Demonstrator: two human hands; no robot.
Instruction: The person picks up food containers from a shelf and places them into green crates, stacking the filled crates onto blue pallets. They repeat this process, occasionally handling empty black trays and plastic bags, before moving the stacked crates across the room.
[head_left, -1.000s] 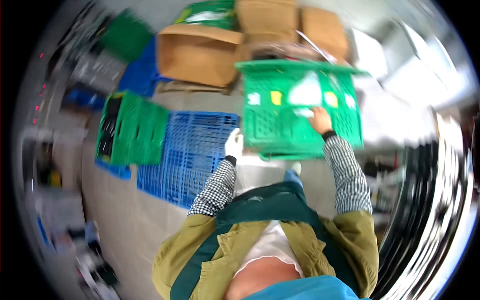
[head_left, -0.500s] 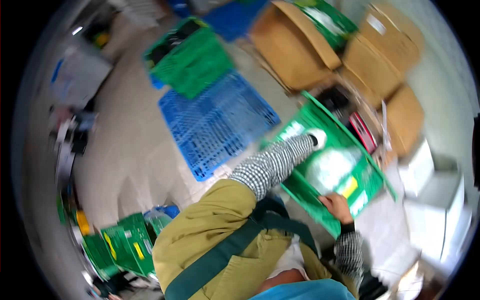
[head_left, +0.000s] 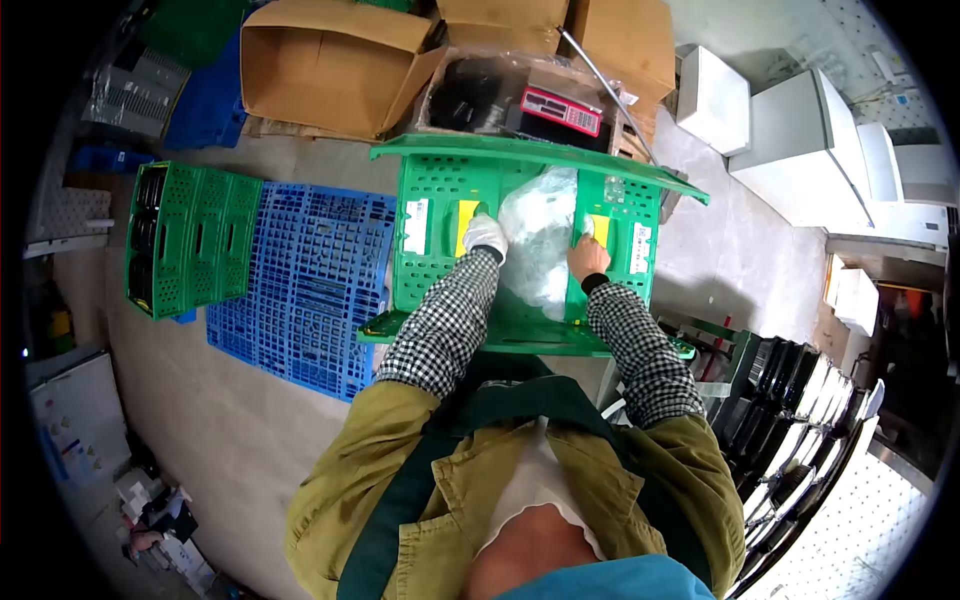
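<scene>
In front of me is a green plastic crate (head_left: 430,275) with tall far and near walls. Its side panels, bearing yellow and white labels, lie inward. A crumpled clear plastic bag (head_left: 540,235) is between these panels. My left hand (head_left: 485,237), in a white glove, closes on the left panel's inner edge, beside a yellow label; its fingertips are partly hidden. My right hand (head_left: 589,260), bare, has curled fingers at the right panel's inner edge, below the other yellow label. The bag lies between my two hands.
Left of the crate lies a blue plastic pallet (head_left: 310,270), with stacked green crates (head_left: 205,240) at its far side. Open cardboard boxes (head_left: 330,75) stand behind. White boxes (head_left: 800,130) are at the back right, and a rack of dark panels (head_left: 790,420) stands at the right.
My view has swung round to face the crate squarely. My left hand has drawn back from deep in the crate to its left panel; my right hand has moved from the near rim to the right panel.
</scene>
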